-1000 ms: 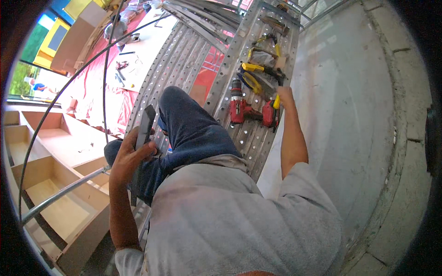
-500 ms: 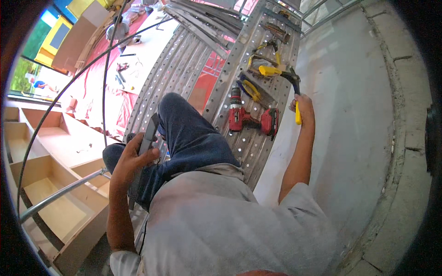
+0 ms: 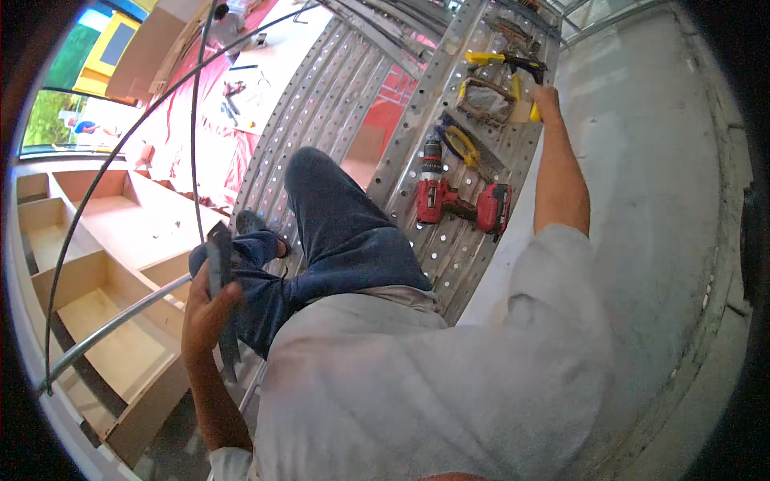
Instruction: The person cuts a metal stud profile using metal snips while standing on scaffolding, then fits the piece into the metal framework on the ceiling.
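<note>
The right hand gripped a yellow-handled hammer over the metal plank, upper right of the frame; the left hand, lower left, grasped a dark bar; placing the hammer seemed underway, calling next for a controlled release.

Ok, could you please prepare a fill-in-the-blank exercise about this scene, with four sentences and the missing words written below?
1. The hand holding the dark strip is the person's ____ one.
2. The right hand holds a tool coloured black and ____.
3. The cordless drill is black and ____.
4. This drill lies on metal planks pierced with many round ____.

Missing words: left; yellow; red; holes.
</note>
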A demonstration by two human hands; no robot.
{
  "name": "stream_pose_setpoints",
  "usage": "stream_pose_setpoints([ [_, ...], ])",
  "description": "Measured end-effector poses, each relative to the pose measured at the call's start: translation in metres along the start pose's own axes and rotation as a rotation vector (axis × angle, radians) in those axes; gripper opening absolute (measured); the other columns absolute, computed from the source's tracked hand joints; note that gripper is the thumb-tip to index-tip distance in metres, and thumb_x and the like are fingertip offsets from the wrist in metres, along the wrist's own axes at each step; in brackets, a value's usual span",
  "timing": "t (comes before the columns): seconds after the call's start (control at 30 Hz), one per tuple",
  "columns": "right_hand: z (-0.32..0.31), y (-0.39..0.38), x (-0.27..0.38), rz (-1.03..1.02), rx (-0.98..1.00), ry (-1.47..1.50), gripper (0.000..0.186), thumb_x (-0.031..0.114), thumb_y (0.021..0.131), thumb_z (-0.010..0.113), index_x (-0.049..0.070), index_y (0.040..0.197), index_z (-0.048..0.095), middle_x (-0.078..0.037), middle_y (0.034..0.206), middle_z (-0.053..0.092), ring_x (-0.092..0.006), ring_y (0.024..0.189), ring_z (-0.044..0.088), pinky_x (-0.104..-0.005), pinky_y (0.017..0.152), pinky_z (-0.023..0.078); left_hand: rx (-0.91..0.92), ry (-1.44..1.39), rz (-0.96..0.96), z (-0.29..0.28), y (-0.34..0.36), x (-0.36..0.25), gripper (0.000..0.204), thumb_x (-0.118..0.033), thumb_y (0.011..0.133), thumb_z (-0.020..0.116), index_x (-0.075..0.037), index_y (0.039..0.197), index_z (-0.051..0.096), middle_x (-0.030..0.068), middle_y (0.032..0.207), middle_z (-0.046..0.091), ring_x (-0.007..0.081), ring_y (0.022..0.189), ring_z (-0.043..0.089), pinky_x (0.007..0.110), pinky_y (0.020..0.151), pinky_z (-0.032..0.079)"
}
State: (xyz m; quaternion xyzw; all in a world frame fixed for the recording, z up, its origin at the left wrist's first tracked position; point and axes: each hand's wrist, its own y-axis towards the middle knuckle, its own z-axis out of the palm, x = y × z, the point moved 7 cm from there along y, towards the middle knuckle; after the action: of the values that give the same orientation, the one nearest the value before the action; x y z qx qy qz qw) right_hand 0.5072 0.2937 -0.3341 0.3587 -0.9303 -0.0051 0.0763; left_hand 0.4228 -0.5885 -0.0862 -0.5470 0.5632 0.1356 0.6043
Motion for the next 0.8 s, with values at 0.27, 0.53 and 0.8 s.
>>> stream_pose_setpoints([
  [0.27, 0.015, -0.034, -0.021, -0.038, 0.053, 0.293, 0.034, 0.028, 0.087, 0.062, -0.005, 0.092, 0.068, -0.015, 0.075, 0.066, -0.0263, 0.067, 0.064, -0.0407, 0.062, 0.048, -0.093, -0.035, -0.164, -0.021, -0.031, 0.033, 0.064, -0.044, 0.081, 0.077, -0.001, 0.125, 0.059, 0.0024, 0.091, 0.059, 0.0139, 0.082, 0.056, 0.028, 0.073, 0.045],
  [0.53, 0.019, -0.015, -0.075, 0.244, 0.066, 0.519, 0.025, 0.025, 0.09, 0.065, 0.0, 0.092, 0.065, -0.007, 0.074, 0.063, -0.0186, 0.064, 0.058, -0.0355, 0.058, 0.046, 0.028, -0.155, -0.136, 0.009, -0.004, 0.029, 0.059, -0.034, 0.081, 0.078, -0.002, 0.126, 0.058, 0.0021, 0.092, 0.06, 0.0132, 0.081, 0.056, 0.027, 0.074, 0.045],
  [0.8, -0.023, -0.1, 0.001, 0.386, -0.018, 0.767, 0.032, 0.026, 0.096, 0.055, -0.002, 0.113, 0.057, -0.011, 0.081, 0.064, -0.0218, 0.063, 0.06, -0.0386, 0.06, 0.05, -0.027, -0.091, -0.13, 0.011, -0.012, 0.005, 0.057, -0.037, 0.082, 0.075, -0.002, 0.124, 0.059, 0.0033, 0.092, 0.061, 0.0145, 0.082, 0.057, 0.029, 0.075, 0.046],
])
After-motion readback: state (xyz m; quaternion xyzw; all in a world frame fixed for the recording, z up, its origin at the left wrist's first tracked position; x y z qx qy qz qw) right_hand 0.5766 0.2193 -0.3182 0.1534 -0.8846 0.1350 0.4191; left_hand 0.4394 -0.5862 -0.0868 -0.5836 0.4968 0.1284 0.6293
